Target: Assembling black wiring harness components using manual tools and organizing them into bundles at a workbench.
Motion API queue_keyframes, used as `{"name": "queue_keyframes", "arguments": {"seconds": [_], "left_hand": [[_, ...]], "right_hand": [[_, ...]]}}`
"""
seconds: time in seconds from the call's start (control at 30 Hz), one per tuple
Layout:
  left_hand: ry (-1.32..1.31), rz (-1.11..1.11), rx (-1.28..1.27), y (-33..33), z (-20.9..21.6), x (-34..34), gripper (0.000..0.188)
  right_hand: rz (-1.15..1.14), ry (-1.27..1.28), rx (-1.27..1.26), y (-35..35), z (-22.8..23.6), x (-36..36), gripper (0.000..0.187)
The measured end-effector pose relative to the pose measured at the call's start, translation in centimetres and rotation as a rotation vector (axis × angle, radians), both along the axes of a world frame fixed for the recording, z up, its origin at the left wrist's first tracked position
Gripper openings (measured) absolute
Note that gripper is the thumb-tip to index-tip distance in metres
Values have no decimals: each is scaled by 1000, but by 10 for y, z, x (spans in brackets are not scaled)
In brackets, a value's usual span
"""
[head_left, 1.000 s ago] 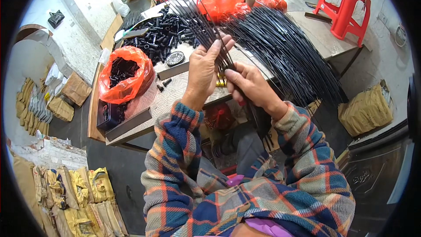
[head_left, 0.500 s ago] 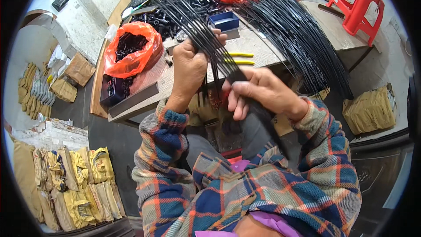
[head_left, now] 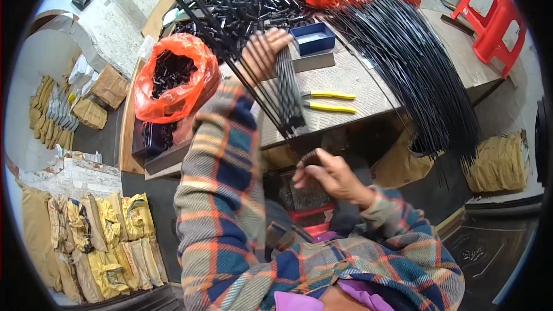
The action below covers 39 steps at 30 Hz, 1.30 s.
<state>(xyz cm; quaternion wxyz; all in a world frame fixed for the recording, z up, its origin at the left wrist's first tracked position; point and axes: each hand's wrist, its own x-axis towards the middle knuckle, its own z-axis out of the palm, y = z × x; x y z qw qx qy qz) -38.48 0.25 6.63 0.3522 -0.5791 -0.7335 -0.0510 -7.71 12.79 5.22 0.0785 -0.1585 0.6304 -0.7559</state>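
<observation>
My left hand (head_left: 262, 52) is raised over the near part of the table, partly smeared by motion. It grips a bundle of thin black rods (head_left: 230, 63), which slants from the upper left down across my wrist; its lower ends come together past the table's front edge. More blurred rods hang beside the fingers. My right hand (head_left: 331, 177) is lower, in front of the table and apart from the bundle. Its fingers are curled with the thumb against them; whatever may be between them is hidden. Yellow-handled pliers (head_left: 329, 101) lie right of the rods.
A blue box (head_left: 313, 39) stands behind the pliers. Small black parts (head_left: 253, 8) are heaped at the back, and more fill an orange bag (head_left: 196, 95) at left. Many black rods (head_left: 397, 52) overhang the table at right, near a red stool (head_left: 495, 23). Wrapped packages (head_left: 106, 224) lie lower left.
My left hand has moved up and away with the rods. My right hand has come off their lower end and dropped lower. The pliers now show fully.
</observation>
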Motion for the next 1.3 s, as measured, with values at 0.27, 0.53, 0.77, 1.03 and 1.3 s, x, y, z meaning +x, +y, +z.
{"name": "queue_keyframes", "arguments": {"seconds": [0.27, 0.53, 0.77, 1.03, 1.3], "left_hand": [[-580, 442, -347, -68, 7, 84, 86], [-606, 124, -318, -60, -24, 154, 85], [-548, 98, -106, -37, -47, 161, 72], [-517, 247, -106, -46, -42, 163, 65], [-424, 148, -176, -46, -42, 158, 53]], "right_hand": [[-7, -71, -189, -22, -119, -43, 15], [460, -107, -40, -26, -171, -79, 26], [34, 538, 976, 40, -154, -76, 42], [-6, 475, 690, 63, 41, -111, 14], [-306, 591, 1251, 117, 28, -317, 15]]}}
